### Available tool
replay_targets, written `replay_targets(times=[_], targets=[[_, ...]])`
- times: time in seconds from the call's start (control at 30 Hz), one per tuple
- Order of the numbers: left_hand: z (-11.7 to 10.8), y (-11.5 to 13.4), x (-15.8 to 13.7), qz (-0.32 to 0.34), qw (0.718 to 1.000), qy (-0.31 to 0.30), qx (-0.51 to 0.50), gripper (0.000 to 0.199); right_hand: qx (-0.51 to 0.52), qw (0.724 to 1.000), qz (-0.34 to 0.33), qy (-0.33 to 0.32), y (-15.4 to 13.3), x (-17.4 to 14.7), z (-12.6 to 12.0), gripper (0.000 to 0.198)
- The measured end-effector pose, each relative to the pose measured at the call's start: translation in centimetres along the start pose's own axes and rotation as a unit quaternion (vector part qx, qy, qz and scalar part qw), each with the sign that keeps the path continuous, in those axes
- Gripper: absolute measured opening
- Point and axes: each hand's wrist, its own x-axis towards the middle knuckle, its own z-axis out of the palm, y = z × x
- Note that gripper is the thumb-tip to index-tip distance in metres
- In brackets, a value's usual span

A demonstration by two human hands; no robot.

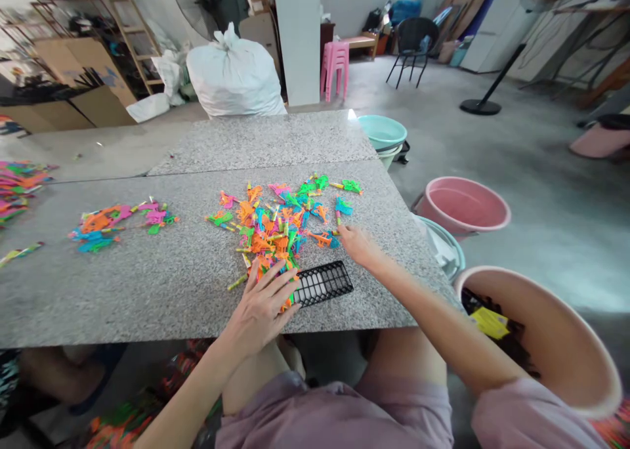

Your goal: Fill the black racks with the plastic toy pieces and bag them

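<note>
Pink stools [336, 60] stand beside a pale pillar [296, 42].

A speckled grey granite tabletop [172, 291], with a seam crossing toward its far side, carries the load. Near its middle lies a loose heap of bright plastic toy pistols [275, 226]. Around that heap, a black lattice tray [327, 281] lies close by at five o'clock, a green toy pistol [351, 186] at two, and two small clusters [101, 219] at nine; farther out at nine sits another pile [20, 186].
</note>
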Motion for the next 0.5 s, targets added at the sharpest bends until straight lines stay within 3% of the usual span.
replay_targets(times=[0.2, 0.27, 0.33, 0.4, 0.5], targets=[[-0.1, -0.1, -0.1, 0.001, 1.0, -0.017, 0.002, 0.026, -0.048, 0.998, -0.047, 0.019, -1.8, 0.7, -0.4, 0.033], [0.0, -0.2, -0.1, 0.004, 1.0, -0.02, 0.001, 0.027, -0.014, 0.999, -0.017, 0.049, -1.7, 0.0, -0.8, 0.032], [0.1, -0.2, -0.1, 0.004, 1.0, -0.022, 0.002, 0.027, 0.091, 0.991, 0.041, 0.083, -1.6, -1.8, -0.6, 0.024], [0.2, -0.2, -0.1, 0.0, 1.0, -0.024, 0.003, 0.029, 0.277, 0.953, 0.087, 0.086, -2.1, -4.4, 0.4, 0.016], [0.3, -0.2, -0.2, -0.004, 1.0, -0.027, 0.006, 0.04, 0.568, 0.82, 0.061, 0.031, -4.5, -8.3, 2.9, 0.03]])
